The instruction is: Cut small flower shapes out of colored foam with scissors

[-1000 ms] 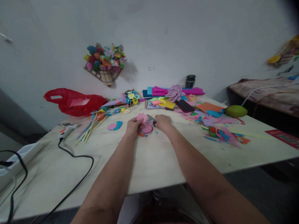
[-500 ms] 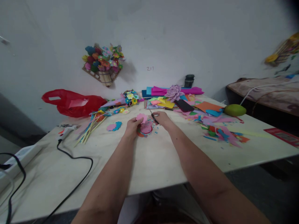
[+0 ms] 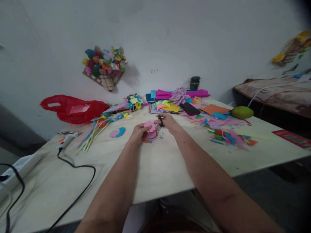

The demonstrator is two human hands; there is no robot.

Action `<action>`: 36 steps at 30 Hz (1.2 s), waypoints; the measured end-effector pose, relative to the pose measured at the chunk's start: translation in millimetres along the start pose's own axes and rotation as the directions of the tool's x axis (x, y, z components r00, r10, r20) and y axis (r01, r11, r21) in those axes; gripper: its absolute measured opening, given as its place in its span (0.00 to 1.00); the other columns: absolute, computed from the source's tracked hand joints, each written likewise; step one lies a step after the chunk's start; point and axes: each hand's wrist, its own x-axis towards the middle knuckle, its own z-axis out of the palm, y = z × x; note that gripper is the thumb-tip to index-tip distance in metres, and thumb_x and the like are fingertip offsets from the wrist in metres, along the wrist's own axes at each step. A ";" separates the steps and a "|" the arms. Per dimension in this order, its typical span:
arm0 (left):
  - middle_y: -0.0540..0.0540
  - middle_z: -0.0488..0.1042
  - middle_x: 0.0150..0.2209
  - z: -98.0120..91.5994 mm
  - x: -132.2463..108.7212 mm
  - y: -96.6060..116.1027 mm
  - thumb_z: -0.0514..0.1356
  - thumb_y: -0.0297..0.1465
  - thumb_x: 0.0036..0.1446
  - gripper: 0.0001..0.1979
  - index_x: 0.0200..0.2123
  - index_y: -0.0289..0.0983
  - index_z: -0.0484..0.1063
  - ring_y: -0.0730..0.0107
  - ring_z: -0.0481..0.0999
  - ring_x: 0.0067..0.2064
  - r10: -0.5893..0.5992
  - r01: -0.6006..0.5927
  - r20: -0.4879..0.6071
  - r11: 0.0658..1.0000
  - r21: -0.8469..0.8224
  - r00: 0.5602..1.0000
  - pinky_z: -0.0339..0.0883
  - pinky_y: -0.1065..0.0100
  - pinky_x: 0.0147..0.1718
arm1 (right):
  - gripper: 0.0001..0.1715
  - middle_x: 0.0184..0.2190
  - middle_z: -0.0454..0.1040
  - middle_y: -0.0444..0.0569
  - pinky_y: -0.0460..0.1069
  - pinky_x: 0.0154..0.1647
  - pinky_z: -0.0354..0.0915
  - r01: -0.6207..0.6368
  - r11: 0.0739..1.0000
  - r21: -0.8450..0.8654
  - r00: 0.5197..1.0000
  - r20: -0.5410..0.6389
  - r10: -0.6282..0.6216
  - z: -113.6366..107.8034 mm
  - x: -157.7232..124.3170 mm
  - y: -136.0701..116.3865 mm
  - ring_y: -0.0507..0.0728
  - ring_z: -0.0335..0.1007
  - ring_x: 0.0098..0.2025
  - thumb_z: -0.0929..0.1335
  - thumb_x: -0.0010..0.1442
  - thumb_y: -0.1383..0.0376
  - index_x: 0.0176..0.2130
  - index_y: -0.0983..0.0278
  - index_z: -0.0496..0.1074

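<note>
Near the middle of the table, my left hand [image 3: 139, 132] pinches a pink scalloped paper piece [image 3: 150, 126]. Just right of it, my right hand [image 3: 167, 122] is closed around dark-handled scissors [image 3: 160, 119], whose thin blades point up and away toward the wall. The fingertips of my two hands are close together. Beneath the held piece lie a round pink item [image 3: 151, 135] and small blue scraps [image 3: 161, 137]. Pink and blue scalloped pieces [image 3: 118, 132] overlap on the table to the left.
A red plastic bag [image 3: 73, 110], sticks [image 3: 91, 137] and a corded glue gun [image 3: 68, 139] are on the left. Behind my hands are coloured sheets [image 3: 170, 106], a purple flower [image 3: 180, 96] and a black phone [image 3: 190, 109]. Scraps [image 3: 230, 137] and a green oval object [image 3: 242, 112] lie right.
The pink piece in my left hand has moved slightly right and turned flatter to view. The scissors in my right hand have turned more upright. The whole view has shifted slightly.
</note>
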 end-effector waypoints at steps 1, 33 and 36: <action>0.47 0.71 0.19 0.6 -0.7 0.3 0.70 0.32 0.32 0.13 0.23 0.31 0.74 0.77 0.66 0.19 -0.007 0.007 0.005 1.000 0.003 1.000 0.60 0.73 0.19 | 0.17 0.18 0.70 0.40 0.40 0.18 0.55 0.015 1.000 0.014 1.000 0.005 -0.015 0.4 -0.2 -0.1 0.47 0.63 0.17 0.72 0.44 0.72 0.36 0.66 0.67; 0.47 0.74 0.23 -3.1 3.1 0.5 0.70 0.37 0.34 0.19 0.28 0.33 0.71 0.72 0.74 0.24 0.093 -0.108 -0.176 0.991 -0.078 0.980 0.66 0.71 0.26 | 0.10 0.14 0.67 0.40 0.41 0.12 0.45 -0.052 0.990 -0.132 0.991 0.115 0.067 4.1 -2.5 4.8 0.46 0.60 0.13 0.70 0.50 0.66 0.33 0.68 0.69; 0.46 0.75 0.25 -5.5 5.4 -1.5 0.69 0.38 0.37 0.18 0.29 0.33 0.70 0.72 0.75 0.26 0.099 -0.116 -0.189 0.990 -0.082 0.977 0.66 0.72 0.26 | 0.15 0.17 0.69 0.43 0.41 0.12 0.45 -0.002 0.988 -0.154 0.975 0.219 0.036 -0.8 -1.7 7.9 0.45 0.61 0.14 0.71 0.51 0.58 0.28 0.68 0.67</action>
